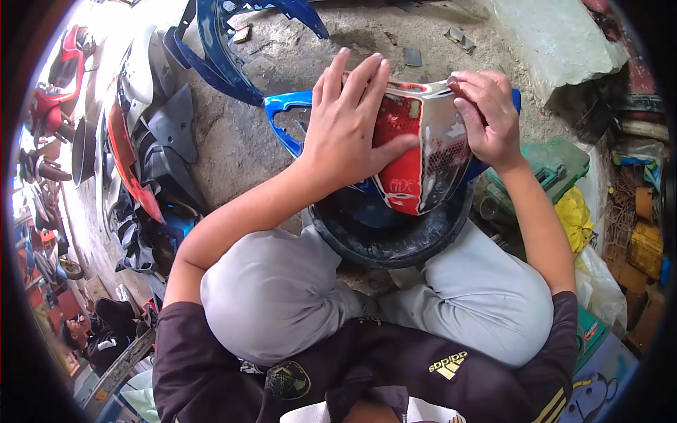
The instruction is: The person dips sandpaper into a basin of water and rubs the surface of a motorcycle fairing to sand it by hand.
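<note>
A fairing panel (403, 173), red, white and grey with worn patches and blue side parts, rests over a round black basin (381, 247) between the knees. My left hand (350, 127) lies on the panel's left side, its fingers stretched forward and its thumb across the red area. At the panel's upper right, my right hand (488, 116) has its fingers curled and pressed together near the edge. Something small and dark red shows at those fingertips, too small to name.
Another blue panel (218, 56) lies ahead on the rough floor. Dark and orange panels (130, 166) are piled at the left. A concrete block (564, 46) stands at the upper right, above a green container (557, 169) and a yellow bag (575, 218). Another person (99, 338) is at the lower left.
</note>
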A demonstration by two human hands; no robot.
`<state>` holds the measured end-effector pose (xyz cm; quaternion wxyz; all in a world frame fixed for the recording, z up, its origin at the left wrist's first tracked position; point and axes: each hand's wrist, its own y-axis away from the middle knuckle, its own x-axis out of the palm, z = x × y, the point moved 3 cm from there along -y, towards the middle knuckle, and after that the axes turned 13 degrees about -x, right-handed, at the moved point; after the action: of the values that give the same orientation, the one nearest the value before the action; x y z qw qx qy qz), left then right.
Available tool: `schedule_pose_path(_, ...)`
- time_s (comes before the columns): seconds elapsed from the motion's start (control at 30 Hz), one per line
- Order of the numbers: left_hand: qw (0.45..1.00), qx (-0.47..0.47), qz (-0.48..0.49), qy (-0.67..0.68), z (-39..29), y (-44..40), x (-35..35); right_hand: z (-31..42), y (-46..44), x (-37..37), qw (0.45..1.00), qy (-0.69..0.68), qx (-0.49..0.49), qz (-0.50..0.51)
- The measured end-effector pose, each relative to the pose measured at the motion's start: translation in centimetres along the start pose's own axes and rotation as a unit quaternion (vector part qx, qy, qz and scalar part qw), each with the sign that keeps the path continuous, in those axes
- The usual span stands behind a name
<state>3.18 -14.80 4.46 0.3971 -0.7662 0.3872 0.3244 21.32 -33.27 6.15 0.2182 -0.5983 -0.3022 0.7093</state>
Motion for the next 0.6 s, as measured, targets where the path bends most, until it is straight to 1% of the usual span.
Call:
schedule_pose_path(0.03,1.0,0.016,-0.004,-0.001,0.0,0.4,-0.2,0.0,0.2,-0.1,1.0,-0.007,-0.003,0.001)
schedule_pose_path(0.13,0.995,0.074,0.067,0.026,1.1,1.6,-0.6,-0.7,0.2,0.0,1.0,-0.023,-0.019,0.009)
schedule_pose_path(0.23,0.992,0.105,0.074,-0.003,1.1,2.3,-1.3,-2.5,-1.0,0.3,0.996,-0.08,-0.018,0.039)
schedule_pose_path(0.27,0.991,0.096,0.086,-0.018,1.0,2.0,-1.5,-3.2,-1.5,0.7,0.995,-0.09,-0.028,0.037)
schedule_pose_path(0.37,0.993,0.04,0.113,-0.017,0.4,1.4,-1.6,-5.6,-2.2,2.1,0.988,-0.147,0.009,0.046)
schedule_pose_path(0.5,0.992,0.008,0.116,-0.054,-0.3,1.1,-1.3,-5.9,-1.9,2.3,0.992,-0.12,0.021,0.043)
schedule_pose_path(0.6,0.99,0.071,0.125,-0.012,1.1,-0.1,-1.1,-3.7,-1.1,1.0,0.996,-0.064,0.045,0.043)
